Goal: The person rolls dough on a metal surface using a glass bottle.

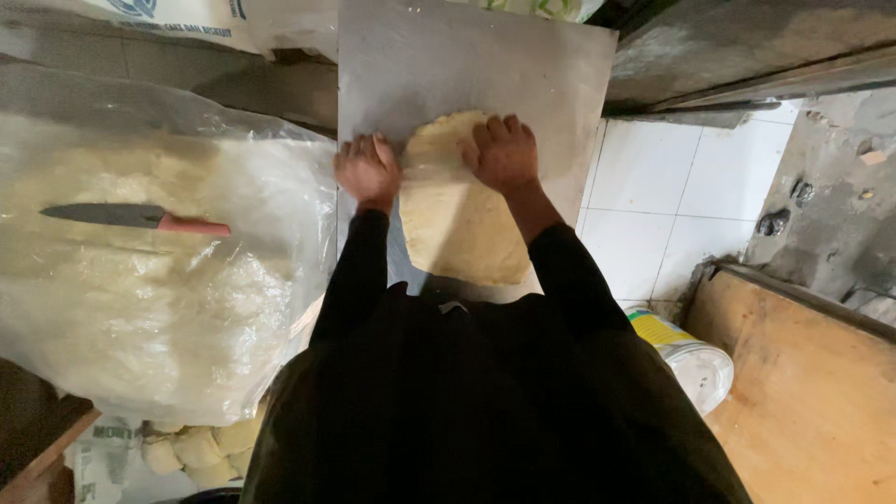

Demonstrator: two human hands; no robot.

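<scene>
A flat, pale yellow sheet of dough [462,219] lies on a grey metal board [467,65] in front of me. My right hand [504,152] presses down on the dough's far right part, fingers together and bent. My left hand [367,171] rests at the dough's far left edge, fingers curled, touching the board and the dough's rim. Both arms wear black sleeves.
To the left, a big clear plastic bag of pale dough [140,280] carries a knife [135,217] with a pink handle. Dough balls [201,448] lie below it. White floor tiles [653,205], a white bucket [695,364] and a wooden board [803,392] are on the right.
</scene>
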